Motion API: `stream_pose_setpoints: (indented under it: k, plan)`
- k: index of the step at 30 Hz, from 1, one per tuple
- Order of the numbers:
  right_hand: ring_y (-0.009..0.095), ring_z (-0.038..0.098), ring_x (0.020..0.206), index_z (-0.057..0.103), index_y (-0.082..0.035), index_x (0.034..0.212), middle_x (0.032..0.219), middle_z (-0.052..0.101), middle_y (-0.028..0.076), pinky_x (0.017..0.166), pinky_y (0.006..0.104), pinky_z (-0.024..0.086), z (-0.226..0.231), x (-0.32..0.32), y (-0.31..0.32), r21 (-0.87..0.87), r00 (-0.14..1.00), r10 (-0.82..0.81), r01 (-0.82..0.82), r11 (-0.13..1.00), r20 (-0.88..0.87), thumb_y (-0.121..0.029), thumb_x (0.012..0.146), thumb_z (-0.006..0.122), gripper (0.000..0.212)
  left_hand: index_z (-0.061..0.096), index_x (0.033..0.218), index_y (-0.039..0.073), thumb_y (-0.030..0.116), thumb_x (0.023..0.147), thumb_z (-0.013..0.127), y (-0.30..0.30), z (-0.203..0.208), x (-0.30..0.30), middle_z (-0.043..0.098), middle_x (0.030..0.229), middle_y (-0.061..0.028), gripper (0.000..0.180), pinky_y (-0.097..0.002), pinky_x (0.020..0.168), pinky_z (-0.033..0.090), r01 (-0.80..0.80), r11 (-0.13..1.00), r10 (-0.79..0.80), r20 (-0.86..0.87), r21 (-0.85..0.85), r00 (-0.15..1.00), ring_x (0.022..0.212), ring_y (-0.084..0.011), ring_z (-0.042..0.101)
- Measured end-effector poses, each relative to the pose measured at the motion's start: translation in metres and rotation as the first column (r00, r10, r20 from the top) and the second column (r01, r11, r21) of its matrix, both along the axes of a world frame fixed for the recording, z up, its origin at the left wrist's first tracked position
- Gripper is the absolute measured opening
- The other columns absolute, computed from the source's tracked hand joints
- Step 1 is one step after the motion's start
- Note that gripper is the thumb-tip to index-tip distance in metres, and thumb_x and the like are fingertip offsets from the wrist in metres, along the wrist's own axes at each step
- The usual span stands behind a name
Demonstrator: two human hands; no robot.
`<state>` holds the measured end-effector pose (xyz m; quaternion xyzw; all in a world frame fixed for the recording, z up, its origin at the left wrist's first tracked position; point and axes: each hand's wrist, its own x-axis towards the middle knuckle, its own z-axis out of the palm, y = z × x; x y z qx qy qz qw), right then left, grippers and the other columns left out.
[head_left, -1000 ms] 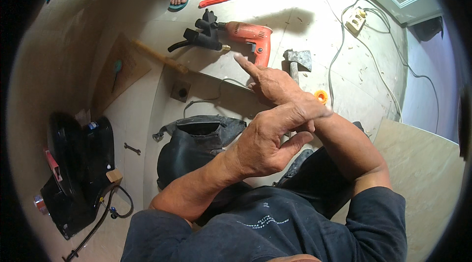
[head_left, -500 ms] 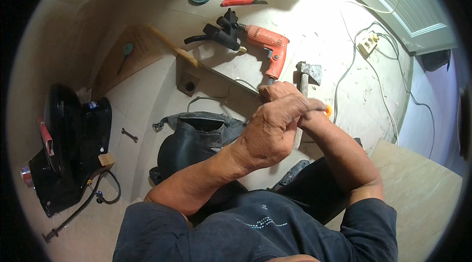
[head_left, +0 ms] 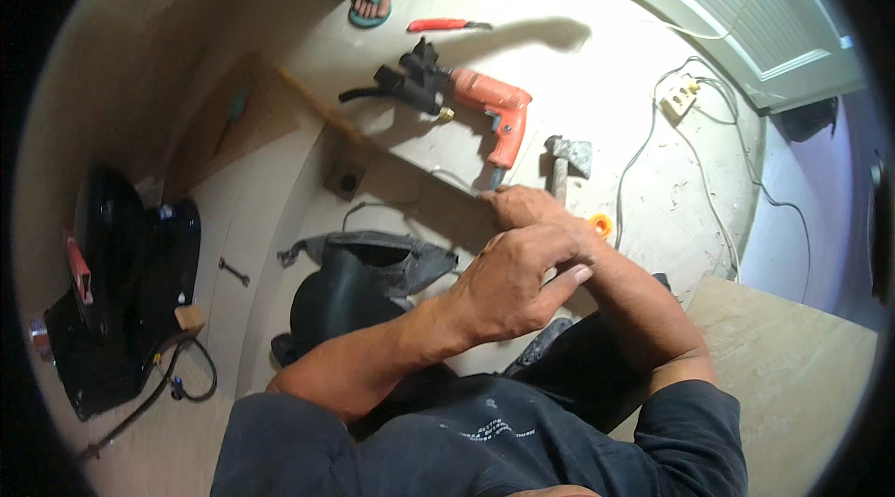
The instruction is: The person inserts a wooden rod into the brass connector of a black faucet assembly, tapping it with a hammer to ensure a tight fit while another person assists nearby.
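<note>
My feed shows the left hand (head_left: 522,278) crossing the right hand (head_left: 528,208) at the wrist; from there, the red drill (head_left: 496,98) lies at twelve o'clock, the hatchet (head_left: 572,158) at one, the wrench (head_left: 234,272) at nine.

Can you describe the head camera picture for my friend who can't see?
A person's bare left hand crosses the base of their bare right hand. Ahead, on a pale tiled floor, lie an orange-red power drill, a red-handled cutter and a grey-headed hatchet with a wooden handle. Another person's foot, in a teal flip-flop, is at the top.
</note>
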<state>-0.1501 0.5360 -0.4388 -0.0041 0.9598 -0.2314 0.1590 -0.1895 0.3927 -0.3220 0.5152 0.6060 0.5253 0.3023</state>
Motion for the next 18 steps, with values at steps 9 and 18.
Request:
stream_pose_setpoints:
  k: [9, 18]
  plan:
    - [0.034, 0.073, 0.106, 0.065, 0.0, 0.107, 0.104, 0.074, 0.021, 0.088, 0.0427, 0.06, -0.01, -0.001, 0.002, -0.023, 1.0, -0.025, 0.026, 0.999, 0.01, -0.015, 0.092, 0.063, 0.022, 0.074, 0.112, 0.002, 0.011, 0.097, 0.068, 0.001, 0.003, -0.001, 0.076, 0.1, -0.0144, 0.019, -0.0343, 0.08, 0.058, 0.052, 0.996, -0.048, 0.051, -0.066, 0.998, 0.088, -0.0228, 0.074]
    - [0.034, 0.073, 0.107, 0.067, 0.0, 0.111, 0.108, 0.074, 0.021, 0.089, 0.0427, 0.06, -0.003, -0.014, -0.004, -0.035, 0.999, -0.034, 0.035, 0.999, 0.032, -0.018, 0.093, 0.064, 0.025, 0.074, 0.112, 0.0, 0.008, 0.097, 0.068, -0.004, 0.007, -0.01, 0.076, 0.1, -0.0157, 0.018, -0.0338, 0.084, 0.059, 0.067, 0.994, -0.061, 0.063, -0.09, 0.996, 0.094, -0.022, 0.075]
